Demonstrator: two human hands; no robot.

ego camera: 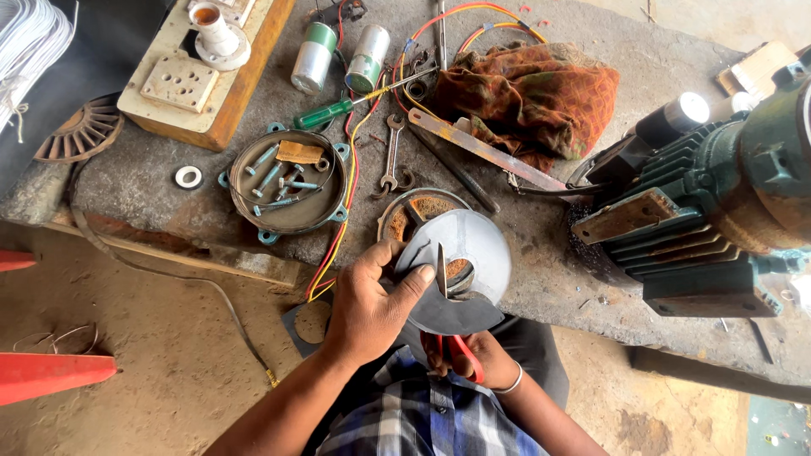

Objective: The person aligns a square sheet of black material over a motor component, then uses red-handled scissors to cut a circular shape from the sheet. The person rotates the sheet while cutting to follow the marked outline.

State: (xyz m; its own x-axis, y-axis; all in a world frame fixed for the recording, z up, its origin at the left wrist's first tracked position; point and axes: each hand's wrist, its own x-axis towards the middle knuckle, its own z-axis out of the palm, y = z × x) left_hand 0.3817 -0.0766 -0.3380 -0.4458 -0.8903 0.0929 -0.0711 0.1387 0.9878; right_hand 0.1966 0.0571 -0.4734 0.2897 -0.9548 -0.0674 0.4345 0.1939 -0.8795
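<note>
My left hand [372, 300] grips a grey round sheet [473, 253], thumb on top near its left edge. A hole is cut in the sheet's middle. My right hand [477, 355] sits lower, under the sheet, closed on red-handled scissors [456, 350]. The scissor blade [441, 270] pokes up through the sheet beside the hole. Beneath the sheet lies a round metal motor part [418, 207] on the bench.
A green electric motor [710, 203] stands at right. A round cover [287, 181] holds bolts. A spanner [391, 156], green screwdriver [338, 110], two capacitors [342, 57], a cloth [532, 89], a wooden switch board [203, 76] and coloured wires lie on the stone bench.
</note>
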